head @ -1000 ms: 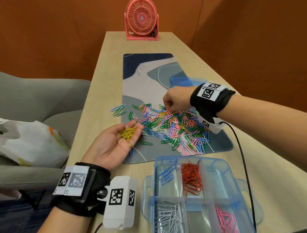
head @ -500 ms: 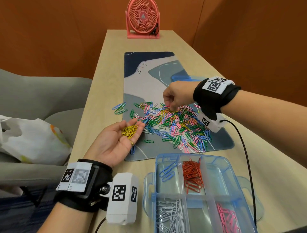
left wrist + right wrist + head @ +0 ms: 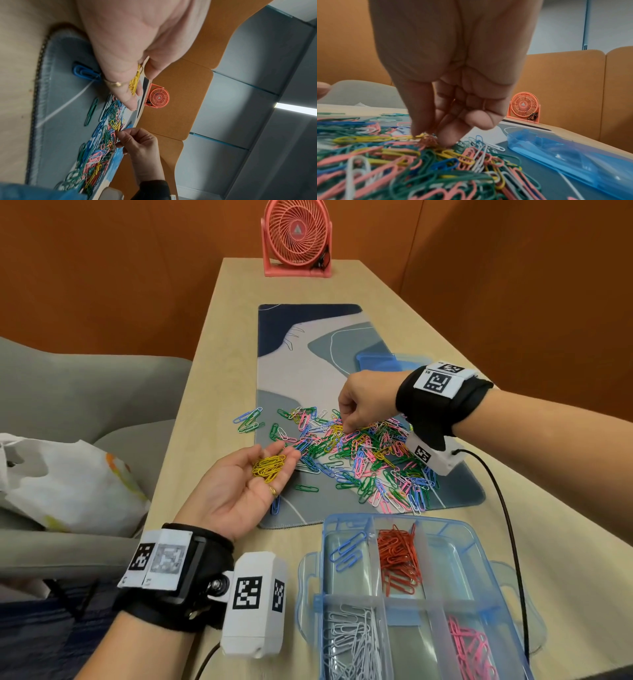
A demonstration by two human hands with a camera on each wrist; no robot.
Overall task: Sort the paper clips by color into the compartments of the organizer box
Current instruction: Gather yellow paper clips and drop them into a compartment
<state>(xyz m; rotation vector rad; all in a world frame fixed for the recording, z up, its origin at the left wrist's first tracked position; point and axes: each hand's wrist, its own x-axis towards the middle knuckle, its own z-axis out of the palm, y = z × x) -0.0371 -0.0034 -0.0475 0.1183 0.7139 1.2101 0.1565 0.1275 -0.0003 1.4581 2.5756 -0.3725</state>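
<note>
1. Orange partition walls enclose a pale wooden surface (image 3: 219,392) carrying a patterned mat (image 3: 308,344).
2. Right hand (image 3: 366,402) seems, through blur, to pinch a yellow clip (image 3: 373,138) in the mixed clip pile (image 3: 359,460): lift it straight, shaking off tangles.
3. Left hand (image 3: 239,491) lies palm-up, its grip relaxed, cradling yellow clips (image 3: 269,467); organizer box (image 3: 479,529) sits nearest.
4. Only square coded markers show; no readable writing.

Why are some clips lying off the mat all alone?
A few blue and green paper clips lie on the bare wooden table, just left of the patterned desk mat and apart from the big mixed-colour pile of paper clips. They look like strays; nothing looks damaged.
</note>
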